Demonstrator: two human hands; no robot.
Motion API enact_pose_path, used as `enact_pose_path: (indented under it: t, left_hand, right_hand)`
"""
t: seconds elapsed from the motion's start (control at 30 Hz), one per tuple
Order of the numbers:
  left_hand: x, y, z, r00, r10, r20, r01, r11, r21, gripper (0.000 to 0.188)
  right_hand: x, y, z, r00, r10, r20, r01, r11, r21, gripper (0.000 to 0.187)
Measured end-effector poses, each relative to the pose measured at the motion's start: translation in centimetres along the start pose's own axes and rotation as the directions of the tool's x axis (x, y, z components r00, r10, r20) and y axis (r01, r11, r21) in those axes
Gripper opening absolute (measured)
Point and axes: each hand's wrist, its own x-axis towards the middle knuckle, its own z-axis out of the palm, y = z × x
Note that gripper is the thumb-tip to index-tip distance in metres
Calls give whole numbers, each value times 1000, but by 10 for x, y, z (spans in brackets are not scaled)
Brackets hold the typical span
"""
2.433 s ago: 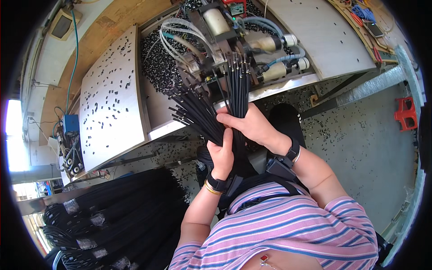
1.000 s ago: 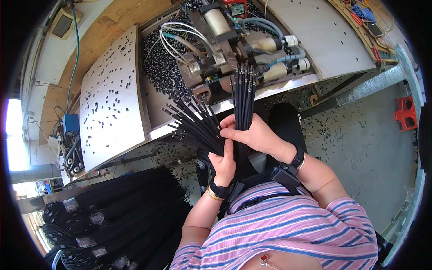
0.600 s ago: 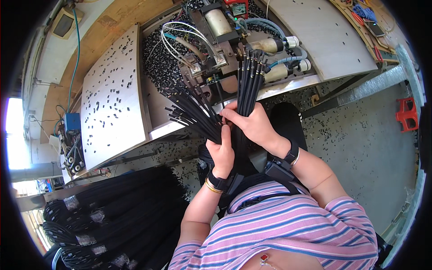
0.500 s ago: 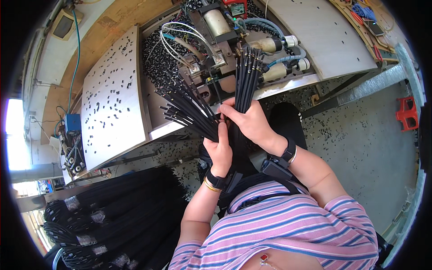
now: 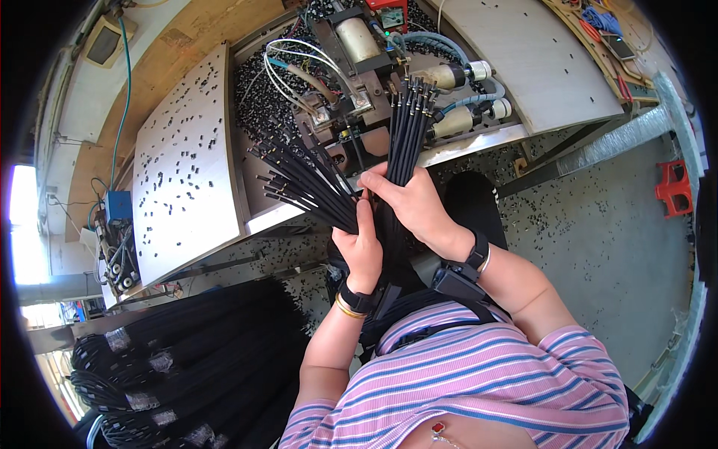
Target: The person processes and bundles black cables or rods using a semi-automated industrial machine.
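Note:
My left hand [image 5: 360, 243] is closed around a fanned bundle of black cables [image 5: 307, 187], whose stripped tips spread up and to the left. A second, tighter bundle of black cables [image 5: 406, 138] stands nearly upright in my right hand [image 5: 415, 202], tips toward the machine. Thumb and forefinger of the right hand meet the left fingertips between the bundles, where a single cable [image 5: 359, 153] points up at the machine's front. The machine [image 5: 363, 82], with a metal cylinder, hoses and a small clamp area, sits just beyond both hands. Below my hands the cables hang down, mostly hidden.
Black scraps litter the left metal panel [image 5: 179, 150], the machine bed and the floor [image 5: 568, 217]. Large tied bundles of black cable [image 5: 194, 352] lie at lower left. A red stool [image 5: 674, 188] stands at far right. Tools and a phone [image 5: 621, 47] rest at upper right.
Both hands and their cable bundles have shifted slightly left in the picture, along with the whole scene. The left bundle's tips fan a little wider; both grips stay the same.

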Motion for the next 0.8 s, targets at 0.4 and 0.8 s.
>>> enact_pose_path:
  t: [0.4,0.8]
  left_hand:
    - [13,-1,-6,999,21,32,-22,999,24,22]
    - [7,-1,-3,998,62,11,-62,998,32,23]
  right_hand:
    - [13,6,8,998,57,-12,-55,991,123,17]
    - [6,2,-2,995,42,89,-42,999,-4,21]
